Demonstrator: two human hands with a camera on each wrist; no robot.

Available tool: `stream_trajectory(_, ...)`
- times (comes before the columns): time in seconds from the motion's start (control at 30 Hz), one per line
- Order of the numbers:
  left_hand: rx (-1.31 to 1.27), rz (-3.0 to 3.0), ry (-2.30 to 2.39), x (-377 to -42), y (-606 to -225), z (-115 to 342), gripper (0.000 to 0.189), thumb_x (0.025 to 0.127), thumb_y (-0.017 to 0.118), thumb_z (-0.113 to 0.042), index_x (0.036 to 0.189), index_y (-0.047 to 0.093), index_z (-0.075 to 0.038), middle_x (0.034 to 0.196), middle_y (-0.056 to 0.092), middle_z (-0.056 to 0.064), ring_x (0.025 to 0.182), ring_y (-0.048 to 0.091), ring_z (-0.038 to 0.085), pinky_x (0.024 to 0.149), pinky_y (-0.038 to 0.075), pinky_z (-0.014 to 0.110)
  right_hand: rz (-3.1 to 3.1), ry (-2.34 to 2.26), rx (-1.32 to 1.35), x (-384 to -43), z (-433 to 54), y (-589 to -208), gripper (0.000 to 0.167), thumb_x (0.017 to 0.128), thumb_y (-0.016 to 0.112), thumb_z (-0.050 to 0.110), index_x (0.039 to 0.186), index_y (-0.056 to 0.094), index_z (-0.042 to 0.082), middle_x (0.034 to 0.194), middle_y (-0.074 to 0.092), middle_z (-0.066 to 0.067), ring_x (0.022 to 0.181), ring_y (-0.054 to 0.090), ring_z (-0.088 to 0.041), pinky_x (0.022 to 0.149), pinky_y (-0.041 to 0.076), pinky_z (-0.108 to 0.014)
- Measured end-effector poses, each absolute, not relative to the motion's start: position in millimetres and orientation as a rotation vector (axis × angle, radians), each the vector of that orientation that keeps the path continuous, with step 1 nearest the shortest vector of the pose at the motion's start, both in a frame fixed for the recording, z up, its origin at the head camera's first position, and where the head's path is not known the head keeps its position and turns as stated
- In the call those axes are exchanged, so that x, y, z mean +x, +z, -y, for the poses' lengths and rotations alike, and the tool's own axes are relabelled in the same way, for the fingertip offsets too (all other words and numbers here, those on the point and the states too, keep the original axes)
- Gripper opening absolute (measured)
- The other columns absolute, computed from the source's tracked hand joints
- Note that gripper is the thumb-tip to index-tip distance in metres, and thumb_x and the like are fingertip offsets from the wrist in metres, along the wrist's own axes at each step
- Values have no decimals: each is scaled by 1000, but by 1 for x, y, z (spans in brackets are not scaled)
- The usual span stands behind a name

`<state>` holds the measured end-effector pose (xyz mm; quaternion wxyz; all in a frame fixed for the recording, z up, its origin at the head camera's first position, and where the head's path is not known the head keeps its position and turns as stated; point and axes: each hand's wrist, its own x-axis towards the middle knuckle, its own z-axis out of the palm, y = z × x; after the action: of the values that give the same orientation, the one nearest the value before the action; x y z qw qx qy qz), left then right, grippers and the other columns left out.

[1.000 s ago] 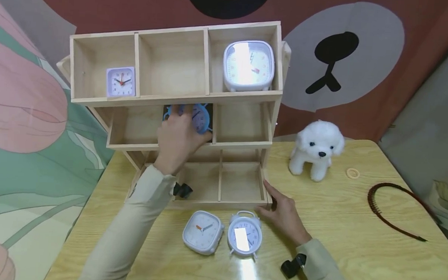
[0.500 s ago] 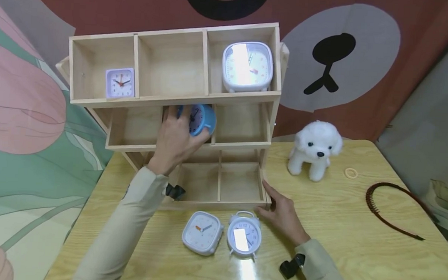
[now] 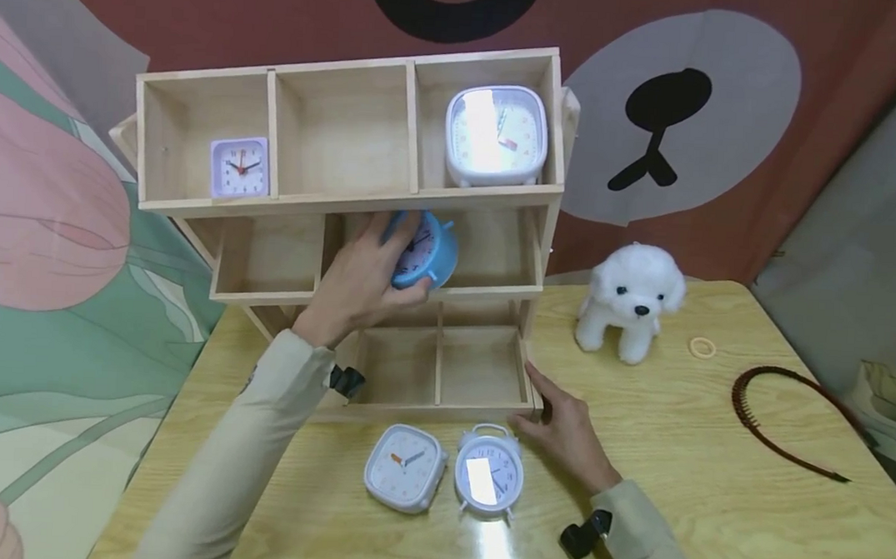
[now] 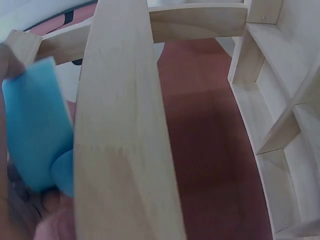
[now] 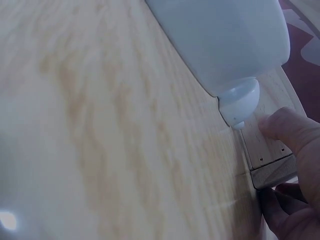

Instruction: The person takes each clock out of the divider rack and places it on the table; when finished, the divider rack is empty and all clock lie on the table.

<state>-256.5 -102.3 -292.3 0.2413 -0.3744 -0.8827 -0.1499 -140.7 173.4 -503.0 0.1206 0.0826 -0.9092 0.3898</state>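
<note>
Left hand [image 3: 358,284] has its fingers [image 3: 402,237] wrapped around a tilted blue clock [image 3: 443,258] in the wooden shelf's [image 3: 346,202] middle tier, kinda where the middle and right compartments meet. Right hand [image 3: 565,430] is gripping the bottom right corner, near a round pale clock [image 3: 496,469] on the table [image 3: 634,488].

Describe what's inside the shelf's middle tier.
The left hand holds a blue clock across the middle compartment and right compartment; how far inside is unclear. The left compartment shows only bare wood. The hand, clock and upper tier hide whatever lies behind them.
</note>
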Motion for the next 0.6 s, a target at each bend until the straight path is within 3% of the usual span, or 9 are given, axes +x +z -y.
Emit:
stream_trajectory(0.13,-1183,2255,-230,-252,-290,102,83,74,60,-54,141,46,-8,130,51,22,108,55,37,85,53,47,2658,1148,241,-140,-172,-502,87,72,85,22,147,41,12,66,44,-4,58,37,-6,51,37,-20)
stream_trajectory(0.3,-1285,2153,-101,-233,-280,96,90,71,61,-62,142,46,-9,116,55,20,96,56,30,80,53,40,2668,1155,243,-139,-171,-500,87,73,85,24,147,41,11,66,43,-5,59,36,-7,53,37,-20)
stream_trajectory(0.6,-1410,2312,-99,-182,-268,111,85,67,67,-54,134,47,-6,116,53,17,94,55,25,71,56,32,2679,1163,220,-141,-170,-500,86,73,84,25,147,41,12,66,43,-2,59,37,-8,52,37,-21)
